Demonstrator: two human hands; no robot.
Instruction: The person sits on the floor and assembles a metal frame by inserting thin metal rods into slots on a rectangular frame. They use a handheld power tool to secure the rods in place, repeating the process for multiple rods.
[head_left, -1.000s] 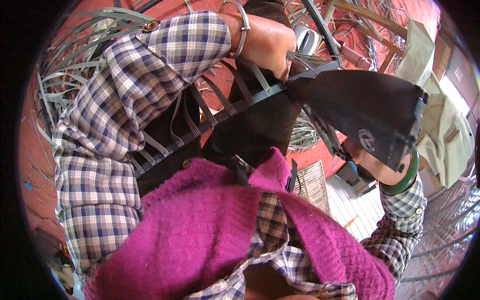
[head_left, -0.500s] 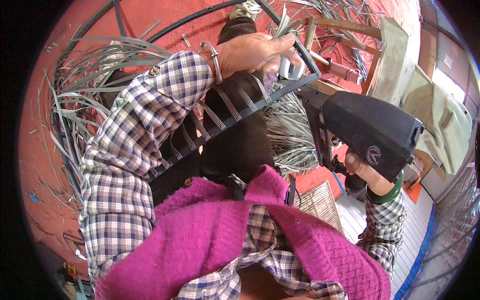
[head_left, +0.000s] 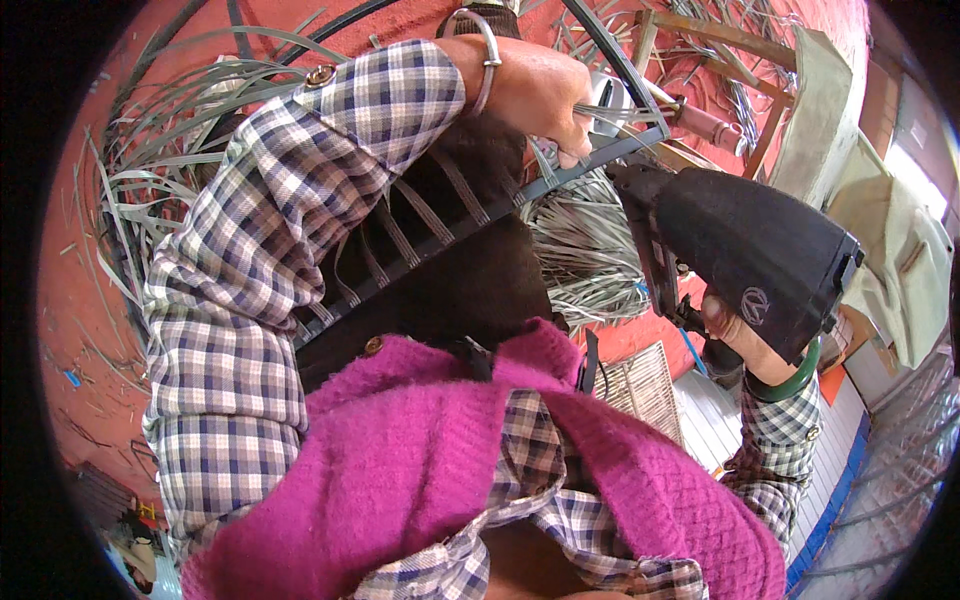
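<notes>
A dark bar frame (head_left: 625, 70) rests across my lap, with flat grey strips wound round its near bar at intervals. Near the frame's right corner, my left hand (head_left: 535, 95) is closed, fingers pinched on a grey strip (head_left: 622, 114) at the bar. The strip's end sticks out to the right of the fingers. To the right, my right hand (head_left: 740, 338) grips a black staple gun (head_left: 745, 240) by its handle; most of the fingers are hidden behind the body. The gun's nose lies close to the frame corner, seemingly just apart from it.
A thick bundle of grey strips (head_left: 585, 255) lies beyond the bar, and more loose strips (head_left: 160, 165) sprawl at the left. A wooden frame (head_left: 720, 40) draped with pale cloth (head_left: 890, 250) stands right. A woven panel (head_left: 640, 390) is beside my lap on the red floor.
My left hand has turned over and come down toward the near bar, bringing the strip from upright to across the corner. The staple gun has shifted slightly right and stays in my right hand.
</notes>
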